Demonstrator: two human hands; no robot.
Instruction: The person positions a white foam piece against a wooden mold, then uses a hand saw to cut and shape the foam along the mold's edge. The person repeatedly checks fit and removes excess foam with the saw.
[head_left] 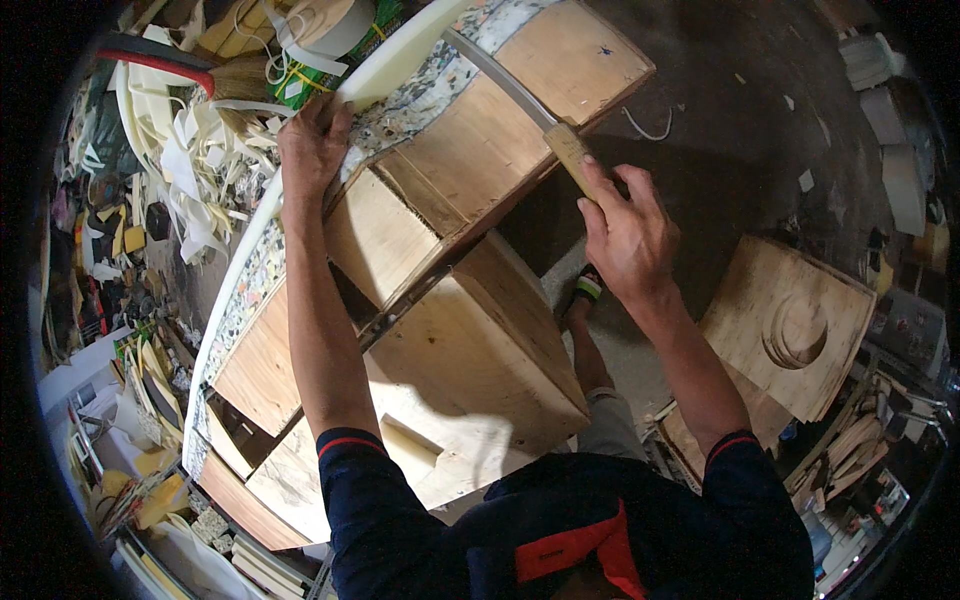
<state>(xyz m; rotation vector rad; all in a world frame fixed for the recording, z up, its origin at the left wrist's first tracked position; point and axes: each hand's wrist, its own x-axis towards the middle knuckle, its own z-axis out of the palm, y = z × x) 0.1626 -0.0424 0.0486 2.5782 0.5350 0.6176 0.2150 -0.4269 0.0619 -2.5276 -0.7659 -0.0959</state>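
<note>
A long knife (512, 88) with a wooden handle is in my right hand (632, 235), its fingers closed round the handle. The blade slants up and left, its tip against the cream foam sheet (400, 62) on the outer edge of a curved plywood frame (490, 125). Beneath that sheet lies a layer of speckled multicoloured foam (405, 118). My left hand (312, 150) is closed on the foam's edge, with its fingertips partly hidden. My left forearm crosses over the frame.
Foam offcuts (185, 170) pile up at the left, below a brush (245, 82) with a red-edged handle. A wooden box (480, 350) stands under the frame. At the right are a plywood panel (790, 325) with a round recess and several wood strips (850, 435).
</note>
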